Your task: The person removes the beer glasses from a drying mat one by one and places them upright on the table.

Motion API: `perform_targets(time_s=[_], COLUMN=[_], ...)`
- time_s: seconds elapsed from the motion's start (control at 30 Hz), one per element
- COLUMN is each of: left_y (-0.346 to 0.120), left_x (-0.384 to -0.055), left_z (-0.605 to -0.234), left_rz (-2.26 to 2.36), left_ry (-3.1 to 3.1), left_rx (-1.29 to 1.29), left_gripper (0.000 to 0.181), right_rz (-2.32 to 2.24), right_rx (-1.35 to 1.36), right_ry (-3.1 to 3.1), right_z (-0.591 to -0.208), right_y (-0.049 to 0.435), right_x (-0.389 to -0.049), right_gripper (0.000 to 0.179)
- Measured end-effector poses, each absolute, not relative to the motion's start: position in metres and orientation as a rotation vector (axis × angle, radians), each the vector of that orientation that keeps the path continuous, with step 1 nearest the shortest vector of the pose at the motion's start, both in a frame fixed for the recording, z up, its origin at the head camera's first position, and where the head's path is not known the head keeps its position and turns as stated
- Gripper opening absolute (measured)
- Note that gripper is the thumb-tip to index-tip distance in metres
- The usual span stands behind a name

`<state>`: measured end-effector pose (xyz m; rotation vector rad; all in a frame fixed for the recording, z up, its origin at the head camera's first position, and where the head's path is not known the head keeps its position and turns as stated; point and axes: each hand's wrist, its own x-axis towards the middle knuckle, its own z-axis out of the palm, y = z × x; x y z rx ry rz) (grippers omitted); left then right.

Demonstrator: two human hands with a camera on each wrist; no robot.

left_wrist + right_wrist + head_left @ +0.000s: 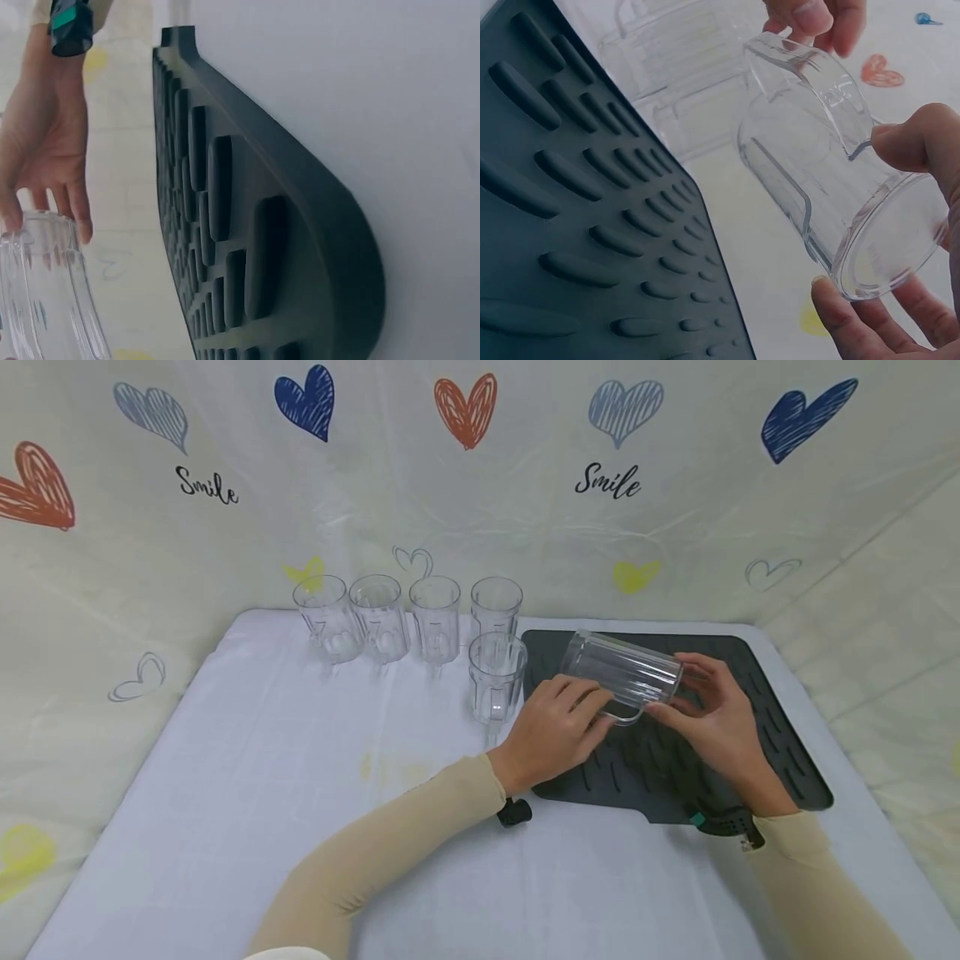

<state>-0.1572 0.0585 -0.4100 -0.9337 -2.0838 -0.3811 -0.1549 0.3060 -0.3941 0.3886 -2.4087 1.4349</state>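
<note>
A clear glass mug point(621, 667) is held tipped on its side over the dark ribbed mat point(637, 777). Its base points toward my right hand point(712, 714), whose thumb and fingers grip that end. In the right wrist view, the right thumb sits by the lower end of the mug's handle point(821, 82), and the fingers spread around the base. My left hand point(555, 727) holds the mug from the handle side, its curled fingertips at the handle's other end. The left wrist view shows the mat's raised ribs close up, with the mug's base end at the lower left.
Several clear glass mugs stand upright on the white-covered table point(300, 793): a back row point(435, 622) and one nearer mug point(497, 681) just left of the mat, close by my left hand. A cloth printed with hearts hangs behind.
</note>
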Motion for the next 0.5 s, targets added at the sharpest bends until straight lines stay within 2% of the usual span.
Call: perform_targets(time_s=[0.3,0.5], left_y=[0.06,0.064], left_x=[-0.156,-0.15], left_z=[-0.415,-0.415], left_rz=[-0.614,-1.082], left_ry=[-2.095,-2.19], left_rx=[-0.861,-0.806], left_gripper=[0.044,0.055], right_rz=[1.423,1.431], right_rx=[0.356,0.332], right_ry=[-2.366,-2.331], right_z=[-0.387,-0.383], right_y=[0.309,0.311], right_x=[-0.153,-0.153], right_gripper=[0.082,0.082])
